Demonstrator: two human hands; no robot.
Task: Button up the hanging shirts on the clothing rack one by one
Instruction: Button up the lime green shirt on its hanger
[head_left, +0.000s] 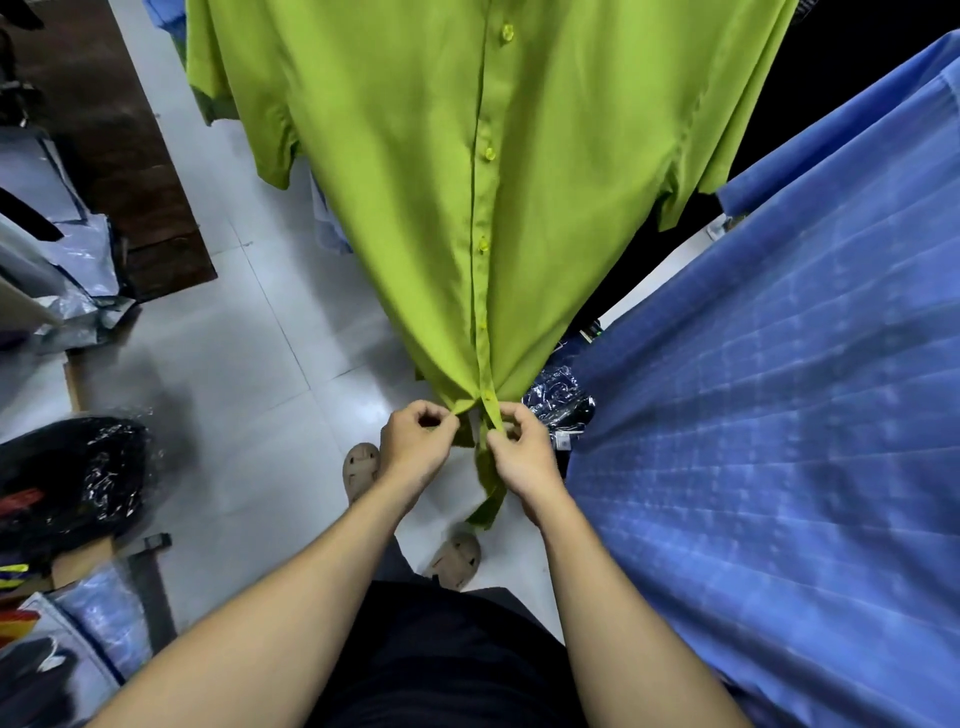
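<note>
Down to the last button on the green shirt

Head view: green shirt (405, 208) hangs dead ahead, left hand (415, 441) and right hand (522, 449) each pinching the hem either side of the placket. Fabric looks thin, soft and floppy, so I'd grab right by the buttonhole.

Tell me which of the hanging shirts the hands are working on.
The lime-green shirt in the middle: the left hand and right hand pinch its bottom hem at the button placket. The blue checked shirt to the right hangs untouched.
</note>
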